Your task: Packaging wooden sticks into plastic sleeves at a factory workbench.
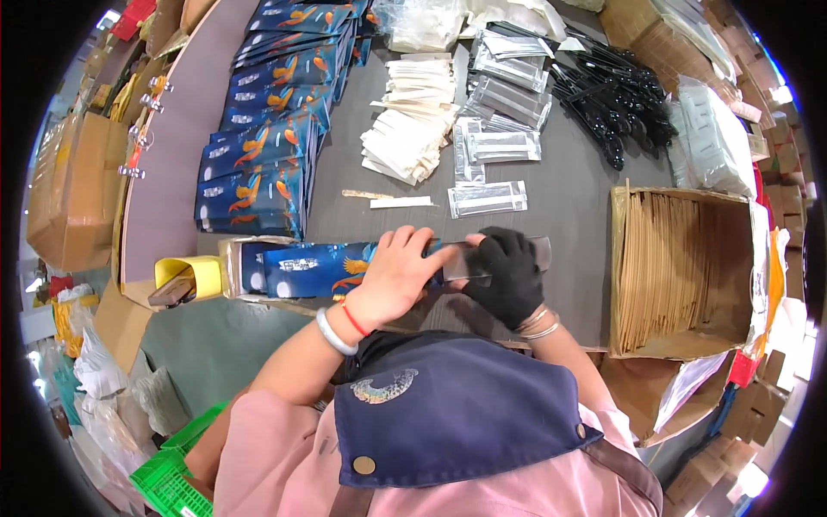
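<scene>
the left hand (pixel 398 274) grasps a blue pouch (pixel 320 267) that lies on the near edge of the table (pixel 568 198). the right hand (pixel 510 274), in a black glove, pinches a clear sachet (pixel 469 261) at the pouch's right end. more blue pouches (pixel 267 129) are stacked far left, and a carton (pixel 689 267) of brown envelopes stands right.

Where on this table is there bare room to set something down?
Bare grey top lies between the clear sachet, the black cutlery and the cardboard box. The far side is crowded: blue pouches, white packets, more sachets.
</scene>
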Demonstrator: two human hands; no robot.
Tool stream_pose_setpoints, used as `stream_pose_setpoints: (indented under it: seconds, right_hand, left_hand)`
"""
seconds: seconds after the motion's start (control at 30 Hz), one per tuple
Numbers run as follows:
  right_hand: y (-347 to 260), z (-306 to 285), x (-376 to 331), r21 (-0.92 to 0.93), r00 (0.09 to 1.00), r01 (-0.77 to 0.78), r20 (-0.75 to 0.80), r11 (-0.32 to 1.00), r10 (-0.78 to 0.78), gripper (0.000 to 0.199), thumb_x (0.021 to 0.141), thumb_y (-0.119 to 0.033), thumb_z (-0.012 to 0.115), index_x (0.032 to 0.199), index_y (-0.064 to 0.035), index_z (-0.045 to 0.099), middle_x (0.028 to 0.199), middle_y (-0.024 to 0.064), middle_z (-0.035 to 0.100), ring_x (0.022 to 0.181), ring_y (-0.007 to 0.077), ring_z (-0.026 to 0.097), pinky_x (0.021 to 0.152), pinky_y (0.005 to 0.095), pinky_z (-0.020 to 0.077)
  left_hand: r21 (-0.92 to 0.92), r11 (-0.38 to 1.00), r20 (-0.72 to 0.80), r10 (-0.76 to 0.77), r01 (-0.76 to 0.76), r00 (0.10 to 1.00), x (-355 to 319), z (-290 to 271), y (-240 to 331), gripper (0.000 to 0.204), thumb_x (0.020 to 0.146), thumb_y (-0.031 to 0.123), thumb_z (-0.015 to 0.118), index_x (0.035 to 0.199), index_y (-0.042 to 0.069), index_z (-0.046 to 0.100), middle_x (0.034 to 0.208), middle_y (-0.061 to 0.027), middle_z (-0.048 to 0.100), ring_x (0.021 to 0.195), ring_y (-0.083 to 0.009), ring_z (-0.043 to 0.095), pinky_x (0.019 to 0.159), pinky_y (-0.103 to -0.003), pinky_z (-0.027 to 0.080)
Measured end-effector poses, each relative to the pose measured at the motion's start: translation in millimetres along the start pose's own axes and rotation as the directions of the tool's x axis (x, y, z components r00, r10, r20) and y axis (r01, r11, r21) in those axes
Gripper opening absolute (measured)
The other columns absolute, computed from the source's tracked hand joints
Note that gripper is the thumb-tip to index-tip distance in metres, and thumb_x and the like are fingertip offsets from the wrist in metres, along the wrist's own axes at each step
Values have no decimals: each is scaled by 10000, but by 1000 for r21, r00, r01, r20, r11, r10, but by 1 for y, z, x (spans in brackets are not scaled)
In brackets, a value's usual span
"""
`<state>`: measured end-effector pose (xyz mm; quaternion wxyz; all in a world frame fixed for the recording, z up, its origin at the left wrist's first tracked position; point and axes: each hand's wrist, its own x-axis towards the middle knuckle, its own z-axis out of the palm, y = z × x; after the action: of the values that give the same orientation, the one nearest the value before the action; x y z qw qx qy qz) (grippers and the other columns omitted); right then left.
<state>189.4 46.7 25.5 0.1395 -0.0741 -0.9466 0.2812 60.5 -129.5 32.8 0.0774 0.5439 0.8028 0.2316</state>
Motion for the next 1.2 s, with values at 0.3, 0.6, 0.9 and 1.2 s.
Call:
stream_pose_setpoints:
  seconds: [0.3, 0.6, 0.9, 1.2]
  right_hand:
    - [18, -40, -4, -148, 976, -217, 3, 965, 220, 573, 639, -330, 852, 1096, -91, 602, 998, 79, 644, 942, 312, 621, 856, 438, 451]
    - [5, -38, -8, -199, 978, -153, 112, 968, 177, 594, 638, -386, 847, 1107, -109, 609, 1016, 47, 617, 996, 256, 578, 949, 431, 356]
    - [-5, -31, -5, -165, 968, -44, 237, 985, 83, 597, 635, -403, 831, 1097, -93, 613, 1020, 89, 615, 982, 309, 574, 916, 441, 387]
    - [-12, -3, 14, 60, 997, 47, 56, 997, -51, 597, 681, -355, 834, 1173, -80, 638, 1184, 118, 617, 1098, 325, 565, 981, 446, 400]
  left_hand:
    - [213, 968, 45, 126, -133, 991, 28, -102, -71, 310, 599, -5, 688, 893, 73, 629, 1114, -182, 569, 1051, -385, 546, 880, -472, 467]
    - [21, 809, -113, -581, 587, 806, -41, 6, -20, 864, 648, 389, 870, 1374, 78, 521, 1446, -195, 430, 1398, -399, 302, 1153, -590, 159]
    - [-154, 822, -141, -568, 548, 811, -45, 8, -31, 885, 653, 354, 871, 1385, 30, 495, 1458, -199, 435, 1416, -372, 298, 1161, -582, 130]
    - [-195, 932, -177, -341, 306, 923, -7, 1, -60, 532, 747, 203, 792, 1221, 37, 615, 1233, -163, 575, 1189, -360, 504, 1023, -505, 386]
